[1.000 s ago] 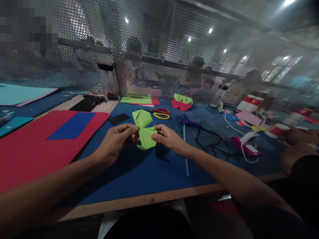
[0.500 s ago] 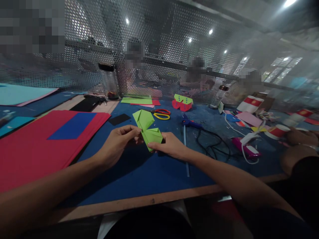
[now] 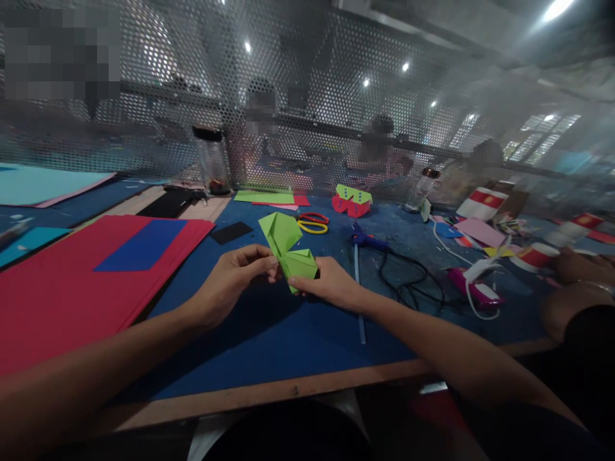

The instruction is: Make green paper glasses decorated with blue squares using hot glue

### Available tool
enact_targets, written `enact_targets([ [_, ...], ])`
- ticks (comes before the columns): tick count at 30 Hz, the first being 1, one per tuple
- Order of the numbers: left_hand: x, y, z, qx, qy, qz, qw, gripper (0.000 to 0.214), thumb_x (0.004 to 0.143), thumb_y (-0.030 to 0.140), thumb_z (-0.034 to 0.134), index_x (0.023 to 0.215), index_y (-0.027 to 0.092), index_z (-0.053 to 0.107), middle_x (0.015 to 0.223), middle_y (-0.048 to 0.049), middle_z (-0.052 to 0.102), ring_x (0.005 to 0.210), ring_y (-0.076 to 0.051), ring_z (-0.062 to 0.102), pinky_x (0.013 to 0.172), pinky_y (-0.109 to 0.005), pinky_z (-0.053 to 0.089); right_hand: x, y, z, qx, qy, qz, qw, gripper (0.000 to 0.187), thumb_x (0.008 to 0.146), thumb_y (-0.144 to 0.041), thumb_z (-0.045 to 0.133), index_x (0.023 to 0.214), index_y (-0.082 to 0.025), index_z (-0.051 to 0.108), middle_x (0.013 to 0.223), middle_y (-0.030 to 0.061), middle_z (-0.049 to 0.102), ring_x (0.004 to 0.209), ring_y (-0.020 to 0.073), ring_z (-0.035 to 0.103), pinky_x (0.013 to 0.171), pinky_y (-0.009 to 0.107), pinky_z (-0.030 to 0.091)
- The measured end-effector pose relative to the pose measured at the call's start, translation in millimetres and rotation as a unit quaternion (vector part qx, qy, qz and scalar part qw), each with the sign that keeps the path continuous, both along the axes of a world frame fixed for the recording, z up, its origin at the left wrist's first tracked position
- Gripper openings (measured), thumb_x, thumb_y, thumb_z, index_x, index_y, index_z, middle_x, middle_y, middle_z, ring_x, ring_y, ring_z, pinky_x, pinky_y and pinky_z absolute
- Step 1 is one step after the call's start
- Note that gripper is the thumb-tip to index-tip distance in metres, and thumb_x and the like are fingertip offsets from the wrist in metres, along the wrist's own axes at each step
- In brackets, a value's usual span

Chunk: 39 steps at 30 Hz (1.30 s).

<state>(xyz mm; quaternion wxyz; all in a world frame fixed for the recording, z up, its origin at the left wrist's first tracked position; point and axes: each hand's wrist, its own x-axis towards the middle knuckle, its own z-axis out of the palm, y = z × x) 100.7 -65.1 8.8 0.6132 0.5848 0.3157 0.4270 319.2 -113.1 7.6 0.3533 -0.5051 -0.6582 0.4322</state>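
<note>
Head view: perforated screen [image 3: 319,77] backs blue tabletop [image 3: 273,346] beneath folded green paper [image 3: 282,232].

Bare forearms [image 3: 144,349] angle inward, left hand [image 3: 235,275] and right hand [image 3: 332,283] near each other, both pinching.

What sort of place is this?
Probably a craft workshop or classroom, judging by the folded green paper in hand, plus scissors and a blue glue gun on the table.

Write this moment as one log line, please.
left hand: pinching folded green paper | right hand: holding same paper | beyond: red-and-yellow-handled scissors | right side: blue glue gun
</note>
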Motion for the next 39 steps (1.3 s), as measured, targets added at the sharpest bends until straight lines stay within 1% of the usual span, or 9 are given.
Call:
enact_targets([
  [4,0.4,1.5,-1.8,0.023,0.015,-0.005,1.0,0.029,0.077,0.042,0.092,0.073,0.017,0.078,0.072,-0.0032,0.072,0.07,-0.015,0.064,0.071,-0.028,0.051,-0.5,-0.6,0.7,0.004,-0.012,0.004,1.0,0.032,0.086,-0.046,0.078,0.087,-0.015,0.076,0.079,0.0055,0.078,0.071,0.017,0.07,0.068,0.026,0.052],
  [9,0.4,2.3,-1.3,0.01,0.018,0.006,1.0,0.033,0.071,0.044,0.096,0.07,0.017,0.077,0.069,-0.0024,0.07,0.067,-0.015,0.062,0.068,-0.028,0.049,-0.4,0.8,-3.0,0.0,0.007,0.013,1.0,0.037,0.085,-0.049,0.081,0.09,-0.014,0.076,0.081,0.0064,0.079,0.071,0.0178,0.07,0.068,0.028,0.053],
  [12,0.2,2.8,-0.5,0.011,0.022,0.014,1.0,0.034,0.07,0.044,0.096,0.069,0.017,0.077,0.068,-0.0024,0.07,0.066,-0.015,0.061,0.068,-0.028,0.048,-0.1,1.2,-5.4,-0.005,0.026,0.026,0.999,0.041,0.084,-0.054,0.084,0.092,-0.014,0.077,0.081,0.0052,0.078,0.072,0.0177,0.07,0.069,0.027,0.054],
  [16,-0.2,2.5,0.8,0.003,0.021,0.018,1.0,0.032,0.068,0.04,0.098,0.07,0.017,0.076,0.068,-0.0028,0.071,0.067,-0.016,0.062,0.069,-0.028,0.049,-0.1,0.1,-5.6,0.004,0.022,0.058,0.998,0.038,0.087,-0.054,0.084,0.084,-0.016,0.076,0.079,0.0038,0.078,0.074,0.017,0.07,0.07,0.026,0.052],
  [21,0.4,0.4,2.7,0.001,0.025,0.009,1.0,0.035,0.069,0.045,0.096,0.068,0.018,0.074,0.066,-0.0025,0.07,0.065,-0.016,0.061,0.066,-0.028,0.048,-0.7,-1.8,-2.8,0.011,-0.02,0.048,0.999,0.034,0.091,-0.046,0.078,0.076,-0.016,0.075,0.073,0.0027,0.076,0.067,0.0148,0.065,0.064,0.025,0.046],
  [24,0.9,0.5,3.1,0.001,0.032,0.012,0.999,0.035,0.068,0.044,0.096,0.066,0.018,0.073,0.065,-0.0026,0.07,0.064,-0.016,0.061,0.065,-0.028,0.047,-1.5,-1.9,-2.4,0.014,-0.037,0.04,0.998,0.035,0.092,-0.046,0.077,0.074,-0.017,0.074,0.072,0.0024,0.075,0.063,0.0135,0.063,0.061,0.024,0.045],
  [30,-1.1,5.0,0.6,-0.031,0.009,0.043,0.999,0.034,0.062,0.039,0.099,0.068,0.018,0.073,0.067,-0.0013,0.069,0.067,-0.016,0.062,0.067,-0.027,0.049,-1.7,0.8,-4.4,-0.034,0.049,0.045,0.997,0.045,0.083,-0.059,0.088,0.082,-0.015,0.077,0.077,0.0058,0.078,0.067,0.0146,0.067,0.064,0.025,0.054],
  [35,-1.3,6.0,1.2,-0.034,0.002,0.049,0.998,0.034,0.065,0.041,0.097,0.067,0.017,0.073,0.067,-0.0013,0.067,0.067,-0.015,0.061,0.067,-0.027,0.05,-0.1,-0.6,-2.4,-0.024,0.038,0.052,0.998,0.04,0.084,-0.054,0.086,0.079,-0.015,0.077,0.077,0.0058,0.078,0.068,0.0144,0.068,0.066,0.025,0.054],
  [39,0.3,3.4,3.9,-0.034,0.01,0.038,0.999,0.034,0.062,0.039,0.098,0.066,0.017,0.072,0.067,-0.0017,0.068,0.066,-0.016,0.062,0.067,-0.028,0.051,-1.1,-3.7,1.7,-0.018,0.003,0.033,0.999,0.032,0.086,-0.047,0.08,0.077,-0.016,0.074,0.072,0.0033,0.076,0.065,0.0145,0.065,0.061,0.024,0.048],
])
